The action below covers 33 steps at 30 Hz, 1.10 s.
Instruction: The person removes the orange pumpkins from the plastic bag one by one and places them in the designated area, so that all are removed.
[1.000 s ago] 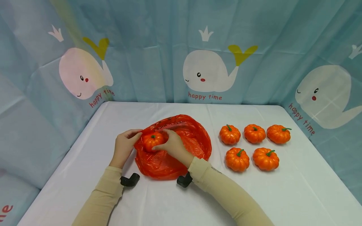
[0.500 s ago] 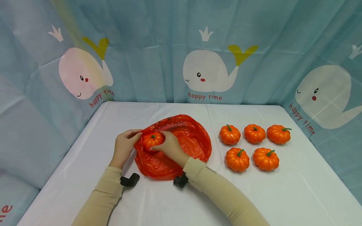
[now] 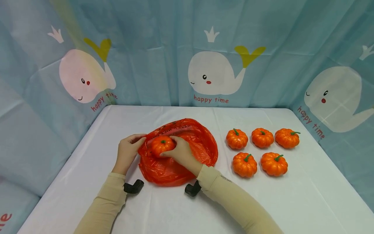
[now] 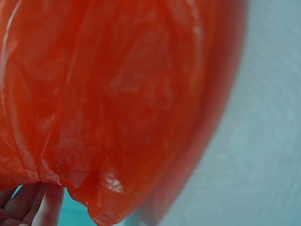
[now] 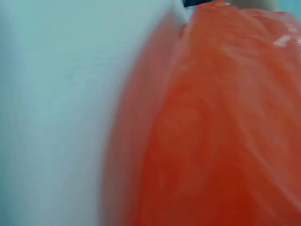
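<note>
A red plastic bag [image 3: 201,146] stands on the white table with its mouth spread wide, dark print along its far inner side. My left hand [image 3: 128,151] pinches the bag's left rim between thumb and fingers. In my right hand [image 3: 184,151] is a small orange pumpkin [image 3: 161,145] with a green stem, gripped from its right side over the left part of the bag's mouth. The left wrist view shows the bag's outer wall [image 4: 117,94] with fingertips [image 4: 47,207] at its edge. In the right wrist view the bag's side [image 5: 216,132] hides the right hand.
Several more orange pumpkins [image 3: 244,164] lie in two rows on the table [image 3: 204,214], right of the bag. A light blue curtain with whale prints [image 3: 214,73] hangs behind and along both sides. Black wrist camera mounts [image 3: 193,189] show below both forearms.
My right hand first shifts slightly left with the pumpkin, then comes back a little to the right, the pumpkin now farther from the left rim. My left hand stays at the rim.
</note>
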Motion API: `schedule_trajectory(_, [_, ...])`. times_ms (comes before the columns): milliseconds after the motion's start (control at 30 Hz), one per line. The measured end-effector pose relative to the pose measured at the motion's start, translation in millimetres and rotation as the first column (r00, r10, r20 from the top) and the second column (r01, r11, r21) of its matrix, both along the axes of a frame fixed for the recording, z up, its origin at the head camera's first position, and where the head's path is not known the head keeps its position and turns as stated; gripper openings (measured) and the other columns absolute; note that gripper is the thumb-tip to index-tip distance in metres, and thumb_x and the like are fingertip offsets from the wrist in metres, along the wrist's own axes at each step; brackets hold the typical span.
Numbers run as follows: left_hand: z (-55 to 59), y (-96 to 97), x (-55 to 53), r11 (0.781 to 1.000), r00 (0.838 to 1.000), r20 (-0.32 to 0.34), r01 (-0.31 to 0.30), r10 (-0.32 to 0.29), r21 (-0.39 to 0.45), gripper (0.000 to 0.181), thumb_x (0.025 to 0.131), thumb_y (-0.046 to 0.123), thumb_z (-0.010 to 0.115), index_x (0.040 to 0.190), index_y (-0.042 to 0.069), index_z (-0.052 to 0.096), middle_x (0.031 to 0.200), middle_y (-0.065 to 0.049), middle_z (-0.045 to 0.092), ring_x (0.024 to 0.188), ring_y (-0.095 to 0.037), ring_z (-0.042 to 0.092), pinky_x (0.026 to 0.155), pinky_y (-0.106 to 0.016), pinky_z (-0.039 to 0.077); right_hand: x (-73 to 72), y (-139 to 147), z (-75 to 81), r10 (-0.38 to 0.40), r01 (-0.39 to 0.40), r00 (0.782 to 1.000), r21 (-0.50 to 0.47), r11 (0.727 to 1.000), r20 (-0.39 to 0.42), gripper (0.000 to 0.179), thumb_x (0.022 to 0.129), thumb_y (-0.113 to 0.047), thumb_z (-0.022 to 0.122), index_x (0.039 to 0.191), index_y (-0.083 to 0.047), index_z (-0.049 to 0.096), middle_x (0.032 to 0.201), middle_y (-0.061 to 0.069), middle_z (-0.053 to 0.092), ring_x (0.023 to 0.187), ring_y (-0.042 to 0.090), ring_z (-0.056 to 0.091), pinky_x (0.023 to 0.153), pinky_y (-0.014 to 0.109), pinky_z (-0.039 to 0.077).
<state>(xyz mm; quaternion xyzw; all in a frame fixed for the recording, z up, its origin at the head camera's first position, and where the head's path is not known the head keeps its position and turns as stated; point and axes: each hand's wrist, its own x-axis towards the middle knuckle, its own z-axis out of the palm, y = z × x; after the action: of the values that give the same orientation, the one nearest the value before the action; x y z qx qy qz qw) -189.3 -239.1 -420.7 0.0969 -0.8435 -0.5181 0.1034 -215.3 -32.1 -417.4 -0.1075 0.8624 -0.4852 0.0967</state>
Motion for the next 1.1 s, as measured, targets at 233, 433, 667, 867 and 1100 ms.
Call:
schedule_trajectory(233, [0.4,-0.1,0.7,1.000,1.000,0.028,0.011,-0.011,0.017,0.040,0.098,0.039,0.061,0.123,0.009,0.070,0.123,-0.014,0.069,0.106,-0.018,0.059,0.076,-0.008,0.050,2.4,30,11.4,-0.019,0.020,1.000,-0.071,0.997,0.012,0.080,0.076,-0.029,0.087,0.145,-0.009,0.050,0.144,0.009,0.055,0.128,0.028,0.053,0.105,0.047,0.050])
schedule_trajectory(433, [3.1,0.1,-0.2,1.000,1.000,0.023,0.006,-0.006,0.022,0.039,0.099,0.037,0.060,0.123,0.008,0.070,0.124,-0.014,0.069,0.107,-0.019,0.059,0.076,-0.007,0.050,4.8,56,20.5,-0.051,0.050,0.999,-0.121,0.991,-0.004,0.081,0.075,-0.030,0.088,0.145,-0.011,0.051,0.145,0.006,0.054,0.129,0.026,0.052,0.104,0.046,0.051])
schedule_trajectory(667, [2.5,-0.7,-0.1,1.000,0.999,0.031,0.008,-0.008,0.022,0.038,0.099,0.034,0.059,0.124,0.007,0.069,0.125,-0.015,0.068,0.110,-0.021,0.059,0.076,-0.006,0.050,9.4,80,28.7,-0.110,0.110,0.994,-0.129,0.985,0.009,0.084,0.073,-0.030,0.089,0.145,-0.013,0.051,0.146,0.005,0.054,0.133,0.024,0.051,0.107,0.045,0.048])
schedule_trajectory(867, [2.9,0.4,2.2,1.000,0.999,0.037,0.010,-0.010,0.022,0.037,0.100,0.033,0.059,0.125,0.008,0.069,0.126,-0.015,0.068,0.114,-0.024,0.060,0.077,-0.006,0.049,16.0,105,37.8,-0.124,0.126,0.992,-0.097,0.987,0.024,0.084,0.074,-0.035,0.088,0.146,-0.017,0.050,0.149,0.004,0.051,0.138,0.026,0.046,0.109,0.047,0.046])
schedule_trajectory(1100, [3.1,-0.7,2.6,1.000,0.999,0.041,0.001,-0.002,0.024,0.038,0.099,0.035,0.060,0.124,0.008,0.069,0.126,-0.015,0.068,0.113,-0.024,0.060,0.077,-0.006,0.049,20.4,142,51.7,-0.137,0.143,0.989,-0.169,0.975,0.048,0.088,0.075,-0.031,0.088,0.149,-0.009,0.045,0.151,0.010,0.048,0.140,0.028,0.045,0.110,0.042,0.044])
